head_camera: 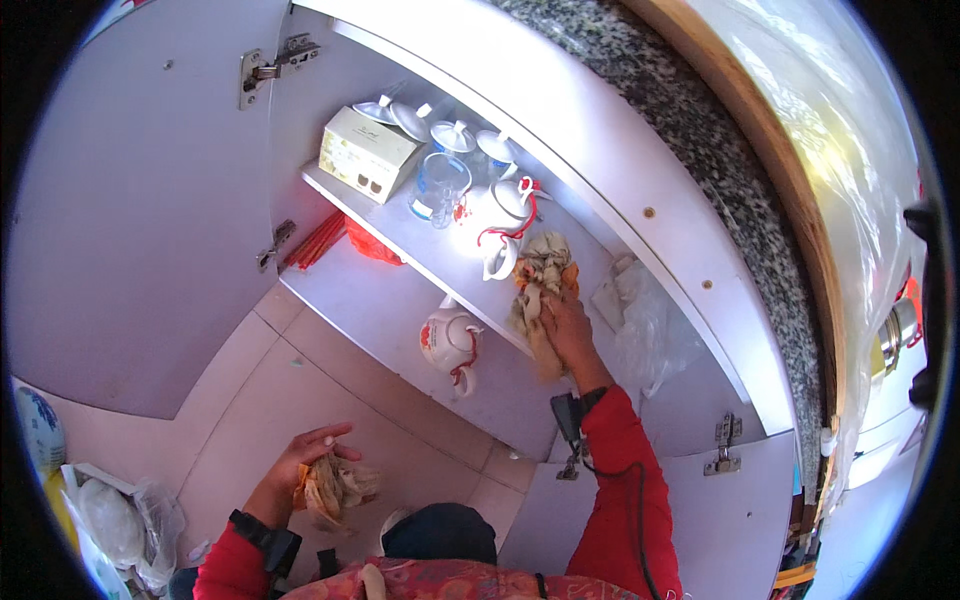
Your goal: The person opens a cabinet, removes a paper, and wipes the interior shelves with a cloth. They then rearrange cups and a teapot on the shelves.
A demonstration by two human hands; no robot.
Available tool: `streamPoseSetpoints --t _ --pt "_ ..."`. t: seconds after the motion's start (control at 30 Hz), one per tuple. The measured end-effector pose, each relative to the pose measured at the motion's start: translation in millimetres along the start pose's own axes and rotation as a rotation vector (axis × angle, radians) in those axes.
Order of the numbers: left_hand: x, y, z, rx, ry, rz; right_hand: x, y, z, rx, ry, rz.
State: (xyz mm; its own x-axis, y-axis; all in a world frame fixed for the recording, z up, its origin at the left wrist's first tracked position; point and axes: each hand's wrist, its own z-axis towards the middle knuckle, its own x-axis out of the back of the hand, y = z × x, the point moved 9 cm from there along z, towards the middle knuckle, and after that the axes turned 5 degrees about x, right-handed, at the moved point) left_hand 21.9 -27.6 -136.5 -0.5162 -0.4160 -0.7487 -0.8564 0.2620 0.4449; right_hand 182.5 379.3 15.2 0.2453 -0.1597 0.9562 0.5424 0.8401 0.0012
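Observation:
My right hand (568,324) grips a crumpled beige and orange cloth (546,259) and presses it on the upper shelf (390,215) of a white cabinet. Just left of that cloth stands a white teapot (499,214) with red cord on its handle. Low on the left, over the tiled floor, my left hand (306,455) holds a second crumpled cloth (336,486) with an orange edge. Another white teapot (448,337) with red cord sits on the lower shelf (360,319). Glass cups with white lids (453,136) and a clear glass jug (441,184) stand farther left.
A cardboard box (367,154) occupies the upper shelf's left end. Clear plastic bags (649,326) hang at its right. Red sticks (319,241) and a red bag (371,241) lie below. Both cabinet doors, left (142,210) and right (660,517), stand open. A granite countertop (675,127) runs above.

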Motion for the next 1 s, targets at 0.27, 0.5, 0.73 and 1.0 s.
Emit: streamPoseSetpoints --t 0.27,0.5,0.73,1.0 --pt "22.7 -5.3 9.9 -0.012 0.083 -0.016 -60.9 148.0 104.7 -0.144 -0.146 -0.072" --pt "45.6 -16.7 -12.5 -0.004 0.194 -0.015 -66.2 175.1 132.8 -0.280 -0.122 -0.092" --pt "24.2 -7.2 -12.1 -0.026 0.142 0.046 -35.7 109.5 88.5 -0.202 -0.096 -0.077" --pt "-16.7 -2.6 -0.9 0.008 -0.028 0.014 18.1 2.4 -14.8 -0.247 -0.220 -0.046"
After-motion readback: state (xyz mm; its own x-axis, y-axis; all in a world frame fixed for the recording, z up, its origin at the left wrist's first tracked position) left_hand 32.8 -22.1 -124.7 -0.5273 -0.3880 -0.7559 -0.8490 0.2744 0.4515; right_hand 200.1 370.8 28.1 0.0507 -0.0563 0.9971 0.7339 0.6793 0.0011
